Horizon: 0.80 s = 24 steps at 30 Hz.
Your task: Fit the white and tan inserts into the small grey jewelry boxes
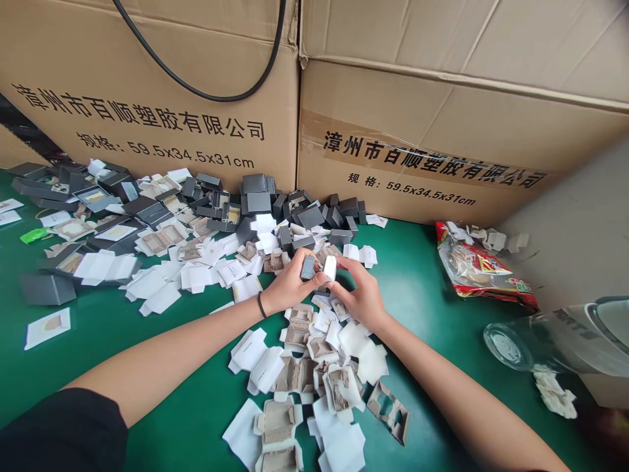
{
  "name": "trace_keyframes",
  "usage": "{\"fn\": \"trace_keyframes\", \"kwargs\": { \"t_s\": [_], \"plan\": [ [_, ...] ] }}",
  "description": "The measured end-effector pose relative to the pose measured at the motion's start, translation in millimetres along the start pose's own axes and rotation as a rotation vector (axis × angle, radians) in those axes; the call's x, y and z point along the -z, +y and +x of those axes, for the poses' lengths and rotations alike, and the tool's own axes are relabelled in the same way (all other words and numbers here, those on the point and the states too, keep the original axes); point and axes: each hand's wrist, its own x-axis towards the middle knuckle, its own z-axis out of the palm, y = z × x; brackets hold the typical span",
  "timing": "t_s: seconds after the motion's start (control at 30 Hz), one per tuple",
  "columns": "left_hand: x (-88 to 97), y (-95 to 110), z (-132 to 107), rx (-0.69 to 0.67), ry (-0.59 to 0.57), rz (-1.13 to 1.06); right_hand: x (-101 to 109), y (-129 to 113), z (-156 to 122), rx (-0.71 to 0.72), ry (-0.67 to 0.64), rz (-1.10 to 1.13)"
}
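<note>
In the head view, my left hand (287, 287) is closed around a small dark grey box (308, 267). Close beside it, my right hand (362, 298) grips a small white box (329, 267) between thumb and fingers. Both boxes are held over the pile, and whether they touch each other I cannot tell. Below my hands lie many unfolded cardboard inserts (278, 419), white on one side and grey-brown on the other. Beyond my hands, dark grey boxes (256, 202) are heaped, some showing their insides, with white paper pieces (230, 272) scattered among them.
Two large brown cartons (162, 72) with printed Chinese text stand behind the green table (171, 367), and a black cable (216, 98) hangs in front. At right lie a red snack bag (484, 265), a clear bottle (545, 337) on its side, and crumpled tissue (554, 393).
</note>
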Motion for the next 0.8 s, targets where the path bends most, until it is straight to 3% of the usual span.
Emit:
{"fn": "trace_keyframes", "kwargs": {
  "t_s": [0.2,0.8],
  "plan": [
    [0.8,-0.2,0.7,-0.016,-0.009,-0.016,-1.9,1.2,1.5,0.019,-0.112,0.044],
    [0.8,-0.4,0.9,-0.013,-0.025,0.019,-1.4,0.1,1.1,-0.016,-0.152,0.037]
  ]
}}
